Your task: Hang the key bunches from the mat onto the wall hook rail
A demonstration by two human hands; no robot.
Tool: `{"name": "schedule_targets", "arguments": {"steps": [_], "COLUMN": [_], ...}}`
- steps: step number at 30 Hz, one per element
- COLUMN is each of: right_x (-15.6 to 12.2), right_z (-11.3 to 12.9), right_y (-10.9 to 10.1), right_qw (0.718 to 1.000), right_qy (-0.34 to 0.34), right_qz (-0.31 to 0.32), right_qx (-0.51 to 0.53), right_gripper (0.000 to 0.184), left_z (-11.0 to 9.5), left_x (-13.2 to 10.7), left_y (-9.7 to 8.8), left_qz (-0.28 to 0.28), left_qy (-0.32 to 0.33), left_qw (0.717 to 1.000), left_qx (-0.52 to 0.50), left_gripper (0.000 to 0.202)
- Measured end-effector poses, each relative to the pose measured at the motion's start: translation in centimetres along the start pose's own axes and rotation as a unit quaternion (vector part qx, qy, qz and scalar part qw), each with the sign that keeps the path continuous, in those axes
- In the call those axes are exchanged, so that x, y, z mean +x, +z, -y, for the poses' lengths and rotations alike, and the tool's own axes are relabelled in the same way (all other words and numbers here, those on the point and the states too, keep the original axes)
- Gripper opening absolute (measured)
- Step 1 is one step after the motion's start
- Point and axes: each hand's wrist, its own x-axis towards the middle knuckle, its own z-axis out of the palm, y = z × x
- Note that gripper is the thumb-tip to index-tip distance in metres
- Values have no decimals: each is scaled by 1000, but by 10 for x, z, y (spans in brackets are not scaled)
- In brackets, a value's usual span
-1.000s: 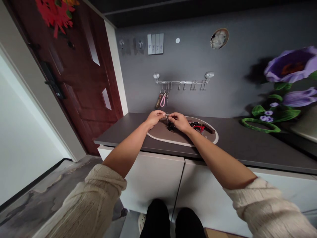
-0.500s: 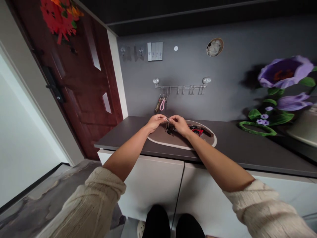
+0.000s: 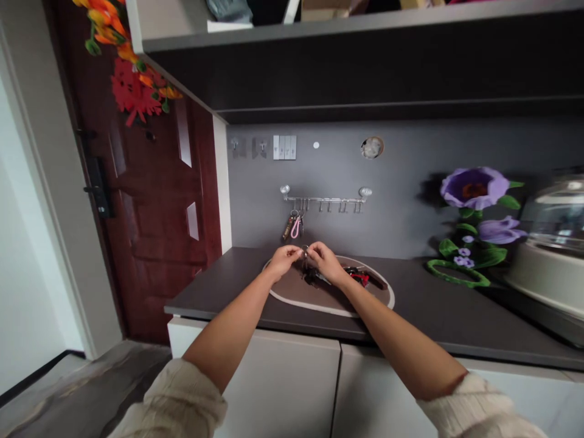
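Between my two hands is a key ring (image 3: 305, 247), with keys (image 3: 305, 261) dangling below it. My left hand (image 3: 285, 260) pinches the ring from the left side. The fingers of my right hand (image 3: 325, 260) are closed on its right side. Both hands are held above an oval brown mat (image 3: 292, 297) with a pale rim. More keys and small red and black items (image 3: 360, 277) lie on the mat, partly behind my right forearm. On the wall rail (image 3: 328, 200) just beyond my hands hangs a bunch with a pink loop (image 3: 296, 227) and a brown tag (image 3: 287, 227).
The mat lies on a dark countertop (image 3: 424, 322) above white cabinets. To the right stand purple artificial flowers (image 3: 474, 188) and a white appliance with a clear dome (image 3: 542, 267). A dark shelf (image 3: 365, 73) overhangs the counter. Left is a dark red door (image 3: 137, 243).
The view has tilted upward, so more of the shelf shows and my feet have left the picture. Both hands stay at the key ring.
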Motion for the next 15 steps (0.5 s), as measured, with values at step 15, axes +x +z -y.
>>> {"name": "schedule_targets", "arguments": {"steps": [15], "right_x": [80], "right_z": [27], "right_y": [-12], "right_qw": [952], "right_qy": [168], "right_qz": [-113], "right_qx": [229], "right_gripper": [3], "left_z": [8], "left_x": [-1], "left_y": [1], "left_qz": [-39], "left_qy": [55], "left_qw": [923], "left_qx": [378], "left_gripper": [16]}}
